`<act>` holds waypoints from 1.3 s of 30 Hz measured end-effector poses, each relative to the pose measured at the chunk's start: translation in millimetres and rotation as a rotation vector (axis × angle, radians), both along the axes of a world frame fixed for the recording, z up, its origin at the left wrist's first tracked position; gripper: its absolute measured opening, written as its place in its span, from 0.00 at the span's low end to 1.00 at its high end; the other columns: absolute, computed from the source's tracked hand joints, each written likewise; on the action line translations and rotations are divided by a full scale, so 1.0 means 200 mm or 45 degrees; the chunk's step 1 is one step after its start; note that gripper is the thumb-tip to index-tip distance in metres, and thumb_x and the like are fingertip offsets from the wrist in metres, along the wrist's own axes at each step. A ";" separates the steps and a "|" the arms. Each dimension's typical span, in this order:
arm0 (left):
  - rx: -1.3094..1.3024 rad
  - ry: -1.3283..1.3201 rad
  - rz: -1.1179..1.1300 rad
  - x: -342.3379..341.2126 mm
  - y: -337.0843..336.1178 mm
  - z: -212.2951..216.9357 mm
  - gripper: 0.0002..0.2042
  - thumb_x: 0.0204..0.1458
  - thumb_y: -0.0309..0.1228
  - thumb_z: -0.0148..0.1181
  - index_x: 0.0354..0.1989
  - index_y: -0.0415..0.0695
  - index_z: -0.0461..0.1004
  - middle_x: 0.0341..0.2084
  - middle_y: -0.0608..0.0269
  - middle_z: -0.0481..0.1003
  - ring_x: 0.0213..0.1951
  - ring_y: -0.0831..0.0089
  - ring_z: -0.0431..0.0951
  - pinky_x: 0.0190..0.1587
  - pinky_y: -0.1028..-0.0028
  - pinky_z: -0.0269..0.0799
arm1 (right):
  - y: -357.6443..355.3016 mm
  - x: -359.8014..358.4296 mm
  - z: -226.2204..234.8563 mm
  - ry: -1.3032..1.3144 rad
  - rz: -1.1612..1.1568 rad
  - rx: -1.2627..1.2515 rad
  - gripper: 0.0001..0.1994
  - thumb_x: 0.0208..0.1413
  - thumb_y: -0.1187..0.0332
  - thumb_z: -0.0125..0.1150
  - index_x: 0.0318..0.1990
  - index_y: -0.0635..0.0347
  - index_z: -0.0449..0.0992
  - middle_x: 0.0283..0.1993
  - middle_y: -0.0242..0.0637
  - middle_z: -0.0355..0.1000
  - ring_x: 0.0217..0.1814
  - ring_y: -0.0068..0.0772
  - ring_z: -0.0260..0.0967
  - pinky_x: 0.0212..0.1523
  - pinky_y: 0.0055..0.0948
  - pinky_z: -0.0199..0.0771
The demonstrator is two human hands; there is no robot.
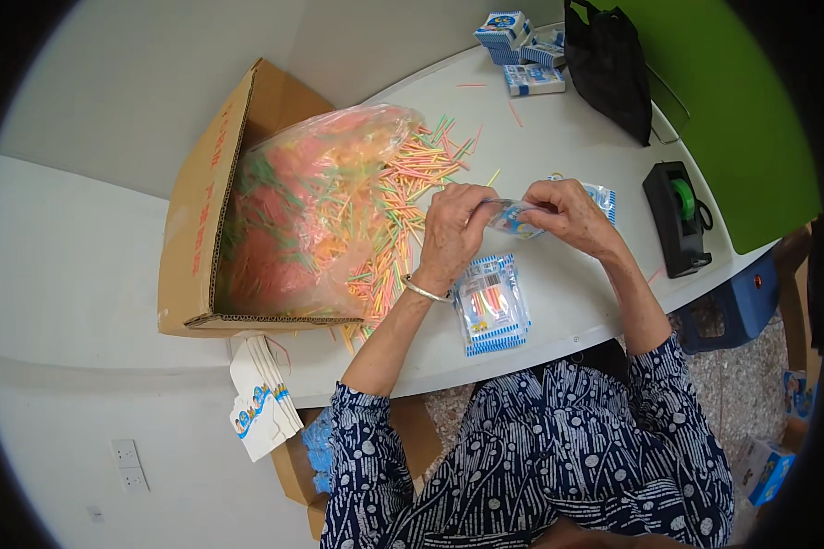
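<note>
Between my hands, above the table, is a small clear plastic bag with blue printing (pixel 515 220). My left hand (pixel 452 231) pinches its left edge between thumb and fingers. On the other side my right hand (pixel 568 216) has its fingers closed on the bag's right edge. Just below the hands lies a stack of blue-and-clear packets (pixel 492 306), with pink and yellow sticks showing through the top one. More blue-striped packets (pixel 602 199) lie partly hidden behind my right hand. Loose pastel sticks (pixel 412 178) are heaped left of my left hand.
At the left, a cardboard box (pixel 199 210) lies on its side, its plastic liner (pixel 339 146) spilling sticks. Far back are small blue-and-white boxes (pixel 533 78) and a black bag (pixel 609 69). A tape dispenser (pixel 676 220) stands at right. Folded cartons (pixel 264 403) hang over the near-left edge.
</note>
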State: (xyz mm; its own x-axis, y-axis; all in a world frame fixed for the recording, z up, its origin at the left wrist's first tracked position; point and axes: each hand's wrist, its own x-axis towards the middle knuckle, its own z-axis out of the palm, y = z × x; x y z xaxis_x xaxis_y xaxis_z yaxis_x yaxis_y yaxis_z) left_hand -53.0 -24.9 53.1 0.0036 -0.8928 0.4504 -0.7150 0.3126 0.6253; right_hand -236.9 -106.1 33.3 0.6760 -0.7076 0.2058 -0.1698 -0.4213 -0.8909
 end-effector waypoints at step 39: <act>0.190 -1.896 -0.052 0.57 -0.54 -0.21 0.25 0.39 0.31 0.58 0.50 0.39 0.66 0.52 0.53 0.64 0.59 0.55 0.58 0.57 0.49 0.53 | -0.12 -0.01 -0.12 -0.285 -0.513 0.043 0.12 0.57 0.68 0.54 0.28 0.71 0.68 0.22 0.41 0.64 0.23 0.31 0.56 0.28 0.32 0.58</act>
State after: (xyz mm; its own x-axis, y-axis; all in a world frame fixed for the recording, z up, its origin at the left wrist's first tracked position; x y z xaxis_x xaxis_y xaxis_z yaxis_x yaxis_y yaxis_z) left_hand 61.5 -133.2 10.6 -0.3902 -0.9177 -0.0742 -0.7011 0.3484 -0.6221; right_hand -239.2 -130.5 8.8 0.2871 -0.9138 0.2872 -0.1163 -0.3309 -0.9365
